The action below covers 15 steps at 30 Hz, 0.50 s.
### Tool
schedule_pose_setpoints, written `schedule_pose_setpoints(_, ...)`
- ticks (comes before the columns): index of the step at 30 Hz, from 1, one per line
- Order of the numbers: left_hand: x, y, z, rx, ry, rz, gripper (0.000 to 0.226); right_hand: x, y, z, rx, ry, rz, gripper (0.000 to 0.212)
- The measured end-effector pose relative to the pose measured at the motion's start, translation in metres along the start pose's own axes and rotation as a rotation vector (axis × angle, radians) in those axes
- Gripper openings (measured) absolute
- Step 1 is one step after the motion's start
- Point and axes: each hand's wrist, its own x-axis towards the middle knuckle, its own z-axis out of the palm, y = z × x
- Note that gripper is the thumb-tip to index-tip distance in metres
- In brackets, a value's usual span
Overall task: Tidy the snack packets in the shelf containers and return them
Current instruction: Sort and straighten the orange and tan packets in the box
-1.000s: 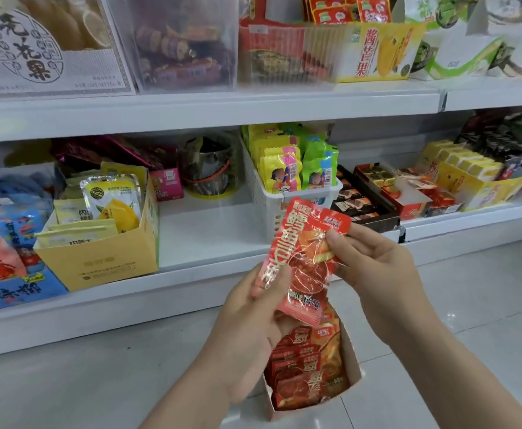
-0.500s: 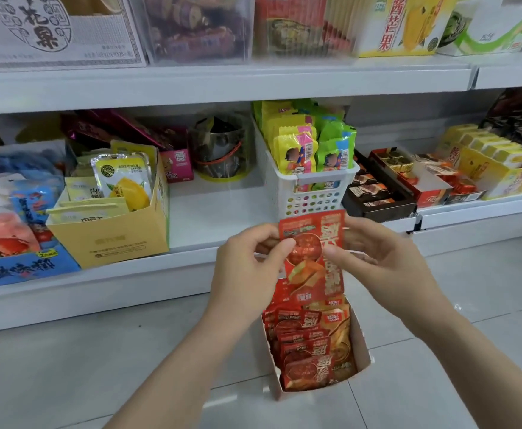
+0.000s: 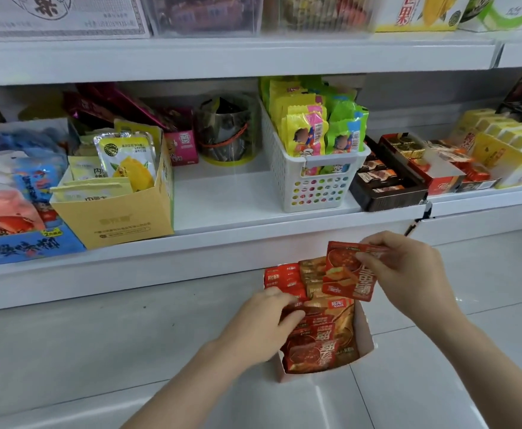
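Head view: since the frame half a second back, the left hand (image 3: 265,323) has let go of the red packet (image 3: 351,270) and dropped to the stacked packets (image 3: 315,335) in the white carton (image 3: 365,335) on the floor, fingers loosely bent on them, a grasp not discernible. The right hand (image 3: 408,274) alone pinches the packet by its top edge, at 12 o'clock over the carton. Judged partway: packet not yet slotted, carton not yet returned to the bare shelf (image 3: 222,196) gap at 11 o'clock.

The white box (image 3: 61,13) at the upper left of the frame bears a large black 果. The yellow box (image 3: 414,10) at the upper right shows a red 果. Other print is too blurred to read.
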Motion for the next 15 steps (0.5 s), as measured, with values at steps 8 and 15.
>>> schedule_pose_setpoints(8,-0.031,-0.02,0.008,-0.186,-0.004,0.098,0.023,-0.011,0.001,0.05,0.057,-0.204,-0.044,0.036)
schedule_pose_setpoints(15,-0.037,-0.026,0.005,-0.318,0.047,0.092,0.015,-0.023,0.019,0.083,-0.076,-0.58,0.015,0.026)
